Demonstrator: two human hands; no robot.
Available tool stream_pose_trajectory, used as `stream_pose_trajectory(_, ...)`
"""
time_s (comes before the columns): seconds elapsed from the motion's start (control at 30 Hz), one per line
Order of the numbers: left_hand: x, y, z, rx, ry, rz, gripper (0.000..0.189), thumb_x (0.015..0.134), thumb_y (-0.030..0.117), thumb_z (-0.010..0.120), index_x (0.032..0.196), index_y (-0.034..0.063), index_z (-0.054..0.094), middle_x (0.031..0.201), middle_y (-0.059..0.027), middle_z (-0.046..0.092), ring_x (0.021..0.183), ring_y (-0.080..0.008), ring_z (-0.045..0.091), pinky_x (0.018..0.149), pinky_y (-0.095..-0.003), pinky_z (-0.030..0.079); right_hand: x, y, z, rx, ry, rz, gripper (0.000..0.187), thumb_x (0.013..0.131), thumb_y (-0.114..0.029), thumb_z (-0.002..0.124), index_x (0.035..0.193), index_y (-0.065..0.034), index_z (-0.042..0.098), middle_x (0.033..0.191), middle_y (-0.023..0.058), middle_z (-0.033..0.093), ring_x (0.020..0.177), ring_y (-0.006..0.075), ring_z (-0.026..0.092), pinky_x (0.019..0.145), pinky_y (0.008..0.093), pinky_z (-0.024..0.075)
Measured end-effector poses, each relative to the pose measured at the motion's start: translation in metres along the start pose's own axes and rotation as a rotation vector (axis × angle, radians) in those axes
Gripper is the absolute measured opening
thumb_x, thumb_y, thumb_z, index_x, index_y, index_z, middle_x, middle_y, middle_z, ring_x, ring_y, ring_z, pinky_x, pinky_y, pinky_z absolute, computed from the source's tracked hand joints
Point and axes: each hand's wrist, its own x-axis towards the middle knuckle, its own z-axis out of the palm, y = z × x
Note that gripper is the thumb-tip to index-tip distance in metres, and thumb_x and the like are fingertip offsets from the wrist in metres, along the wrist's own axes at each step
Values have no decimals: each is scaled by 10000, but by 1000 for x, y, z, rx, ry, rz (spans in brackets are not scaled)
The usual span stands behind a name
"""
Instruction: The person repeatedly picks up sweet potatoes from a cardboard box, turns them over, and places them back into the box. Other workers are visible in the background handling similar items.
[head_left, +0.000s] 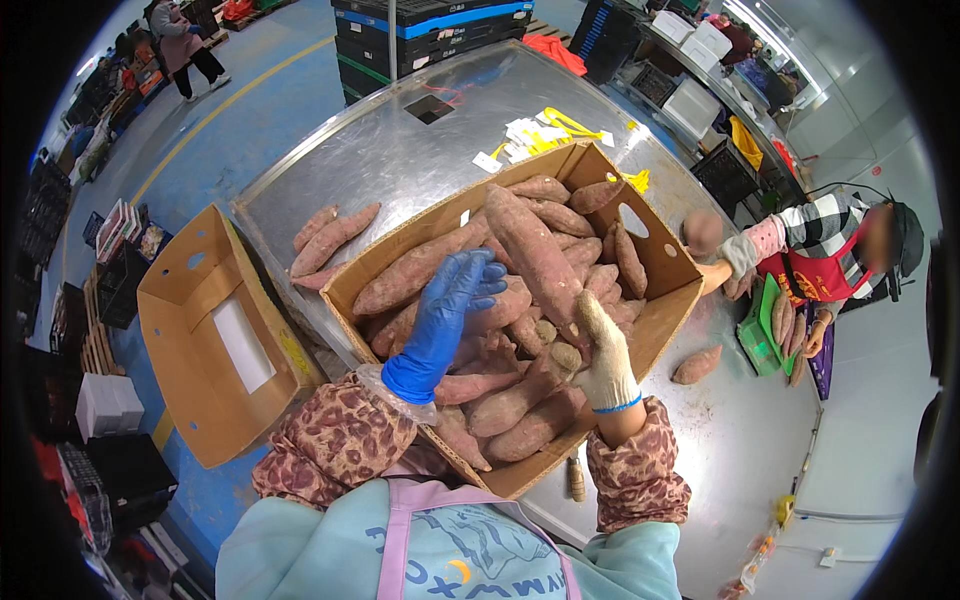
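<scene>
A cardboard box (657, 324) full of sweet potatoes stands before me on a metal table. My right hand (609, 360), in a cream knitted glove, grips the lower end of a long, thick sweet potato (529, 251), which slants up and away over the pile. Over the left part of the box is my left hand (454, 307) in a blue glove. Its fingers are extended and hold nothing; whether they touch the sweet potatoes below cannot be told. Nearer to me in the box lie more sweet potatoes (514, 405), partly covered by my hands.
Another cardboard box (217, 330) sits to the left. On the metal table (330, 169) lie loose sweet potatoes (335, 240), yellow straps with white tags (536, 136) and a wooden handle (576, 480). At right a co-worker (829, 247) stands by a green scale (761, 341) bearing sweet potatoes.
</scene>
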Motion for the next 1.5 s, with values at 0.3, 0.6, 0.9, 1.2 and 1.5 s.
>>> stream_pose_trajectory(0.3, -5, 2, 4, -28, 55, -95, 346, 1023, 336, 582, 888, 28, 665, 743, -25, 624, 670, -123, 613, 717, -270, 528, -4, -7, -3, 69, 270, -154, 355, 986, -377, 587, 1157, -66, 612, 986, 82, 670, 750, 178, 681, 519, 281, 518)
stream_pose_trajectory(0.6, -5, 0, -7, 44, -16, -153, 354, 1003, 373, 616, 869, 47, 647, 720, 9, 576, 535, -53, 488, 541, -224, 477, -60, -43, -129, 129, 216, -645, 448, 994, -459, 534, 1132, -35, 577, 917, 166, 656, 535, 160, 516, 444, 257, 370)
stream_pose_trajectory(0.9, -2, 3, 2, 129, 163, -98, 348, 993, 353, 630, 739, 124, 568, 609, 58, 393, 505, -54, 328, 483, -226, 281, -22, -3, -293, -11, 956, -500, 436, 955, -436, 646, 1154, -55, 574, 812, 119, 652, 495, 111, 478, 408, 257, 375)
stream_pose_trajectory(1.2, -5, 4, 3, 200, 178, -26, 579, 1046, 419, 518, 561, 155, 345, 529, 45, 297, 473, -78, 235, 465, -281, 189, 23, 19, -386, -790, 1295, -292, 742, 829, -510, 678, 1380, -41, 512, 1313, 244, 609, 1222, 433, 568, 1033, 506, 418)
stream_pose_trajectory(1.5, -9, 3, 2, 67, 166, 173, 556, 1070, 396, 469, 583, 155, 350, 528, 41, 301, 476, -73, 231, 460, -283, 180, 4, -76, -215, -1140, 1139, -1038, 426, 929, -208, 625, 1280, 31, 589, 1259, 190, 619, 1135, 335, 615, 1004, 419, 472)
